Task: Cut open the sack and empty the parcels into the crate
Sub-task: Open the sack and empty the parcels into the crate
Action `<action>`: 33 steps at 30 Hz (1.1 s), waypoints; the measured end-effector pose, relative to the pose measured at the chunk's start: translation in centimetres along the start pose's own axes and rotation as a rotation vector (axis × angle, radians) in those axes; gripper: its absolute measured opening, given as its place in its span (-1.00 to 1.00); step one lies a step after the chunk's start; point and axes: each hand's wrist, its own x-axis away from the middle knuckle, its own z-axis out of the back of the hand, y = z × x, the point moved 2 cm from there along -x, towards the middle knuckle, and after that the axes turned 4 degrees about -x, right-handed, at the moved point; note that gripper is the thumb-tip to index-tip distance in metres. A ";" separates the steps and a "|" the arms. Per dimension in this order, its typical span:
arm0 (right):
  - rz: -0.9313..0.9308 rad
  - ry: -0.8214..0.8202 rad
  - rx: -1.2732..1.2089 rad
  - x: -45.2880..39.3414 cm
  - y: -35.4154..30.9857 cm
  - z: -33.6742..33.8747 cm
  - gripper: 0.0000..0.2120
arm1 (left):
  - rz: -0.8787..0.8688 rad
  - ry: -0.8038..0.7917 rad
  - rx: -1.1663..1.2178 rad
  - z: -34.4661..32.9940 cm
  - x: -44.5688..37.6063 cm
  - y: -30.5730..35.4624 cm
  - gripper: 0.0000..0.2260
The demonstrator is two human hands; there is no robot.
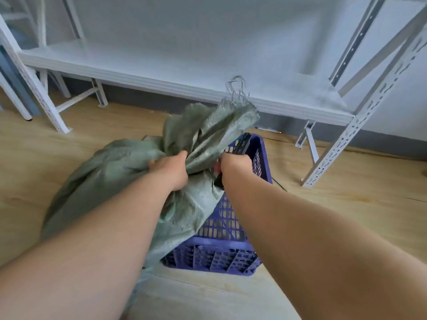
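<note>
Green woven sack [120, 179] lies slumped across the left side of the purple plastic crate [221, 248], its bulk resting on the wood floor [346, 181] to the crate's left, its neck end pulled up over the crate w/ frayed threads [238, 88] sticking up at the top. Sack mouth is bunched, not yet spilling; no parcels visible.

Left hand [172, 169] has its grip curled tight round the gathered neck fabric, thumb on top, forearm reaching in from lower left. Right hand [234, 163] sits just beside it, touching the fabric, grip wrapped round a black tool [242, 144], prob. a cutter; one end pokes up past the knuckles toward the crate's far rim, other end shows below the wrist. Blade state: can't tell, too blurred.

Crate stands upright on the floor, lattice walls, inside mostly hidden by sack & arms.

Behind: white metal shelving rack [161, 63], low shelf board, perforated uprights, grey wall [208, 24].
</note>
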 end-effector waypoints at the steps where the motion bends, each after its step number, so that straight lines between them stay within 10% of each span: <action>1: 0.066 0.120 -0.067 -0.2 0.6 0.8 -0.63 | -0.014 -0.058 -0.039 -1.6 -0.1 0.3 -0.55; 6: 0.308 0.168 0.158 0.7 0.9 3.1 -0.79 | -0.047 -0.092 -0.030 -5.0 -0.7 0.9 -0.41; 13: 0.195 -0.472 0.561 0.0 2.1 -0.9 -0.73 | -0.068 -0.133 0.489 -2.0 -1.0 -1.1 -0.43; 19: 0.066 -0.517 1.352 -0.5 2.7 -2.4 -0.70 | 0.001 -0.182 -0.071 0.1 1.2 -6.4 -0.04; 23: 0.544 -0.341 1.188 1.3 2.6 -5.5 -0.61 | 0.087 -0.190 -0.041 -0.9 2.8 -10.2 0.16; 28: 0.377 -0.903 0.793 6.0 4.5 -9.5 -0.56 | 0.272 0.280 0.183 -1.1 2.9 -14.0 -0.16; 33: 0.498 -0.827 1.216 6.8 6.3 -11.0 -0.65 | 0.140 -0.208 0.786 -1.0 4.1 -16.9 0.01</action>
